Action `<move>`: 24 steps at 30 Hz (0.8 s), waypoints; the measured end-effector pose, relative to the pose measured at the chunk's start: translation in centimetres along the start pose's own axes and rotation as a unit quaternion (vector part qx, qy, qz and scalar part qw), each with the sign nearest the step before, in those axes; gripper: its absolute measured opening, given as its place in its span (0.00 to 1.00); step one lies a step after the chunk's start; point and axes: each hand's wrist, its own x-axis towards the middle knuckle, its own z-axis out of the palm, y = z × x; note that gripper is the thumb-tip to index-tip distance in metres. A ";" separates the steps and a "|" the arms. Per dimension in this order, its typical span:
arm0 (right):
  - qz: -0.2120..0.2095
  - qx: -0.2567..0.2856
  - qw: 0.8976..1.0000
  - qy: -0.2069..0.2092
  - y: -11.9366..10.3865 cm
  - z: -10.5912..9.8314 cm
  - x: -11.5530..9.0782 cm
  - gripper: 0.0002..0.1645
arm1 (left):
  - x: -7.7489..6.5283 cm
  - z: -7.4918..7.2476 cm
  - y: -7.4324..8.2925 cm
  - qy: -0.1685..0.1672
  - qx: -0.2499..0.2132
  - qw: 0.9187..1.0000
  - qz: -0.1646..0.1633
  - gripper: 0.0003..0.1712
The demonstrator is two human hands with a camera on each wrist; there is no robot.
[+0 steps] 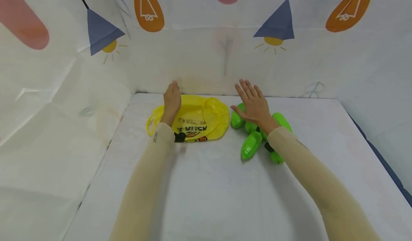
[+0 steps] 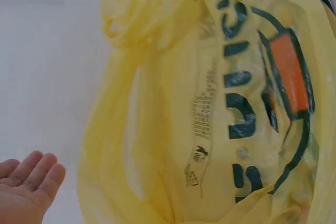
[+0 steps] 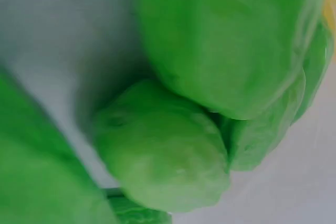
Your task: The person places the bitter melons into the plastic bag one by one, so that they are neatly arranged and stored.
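Note:
A yellow plastic bag (image 1: 217, 117) with dark printed letters lies crumpled near the table's far edge. My left hand (image 1: 172, 99) is raised over its left part, fingers extended and together, holding nothing. Close up in the left wrist view, the bag (image 2: 157, 129) fills most of the picture, with my left fingertips (image 2: 51, 174) at the lower left. Glossy green vegetable-shaped pieces (image 1: 251, 145) lie grouped to the right of the bag. Above them, my right hand (image 1: 252, 107) spreads its fingers and holds nothing. In the right wrist view, several green pieces (image 3: 163, 150) lie close together; their exact kind is unclear.
The white-covered table (image 1: 209, 198) ends at a patterned cloth wall (image 1: 199, 62) at the back. Another cloth sheet (image 1: 38, 155) hangs along the left side. The bag and the green pieces lie side by side near the far edge.

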 end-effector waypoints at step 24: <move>-0.120 0.036 0.990 -0.070 -2.9 0.8 -9.6 0.53 | -1.7 -9.6 -7.7 -0.065 -0.001 0.987 -0.149 0.46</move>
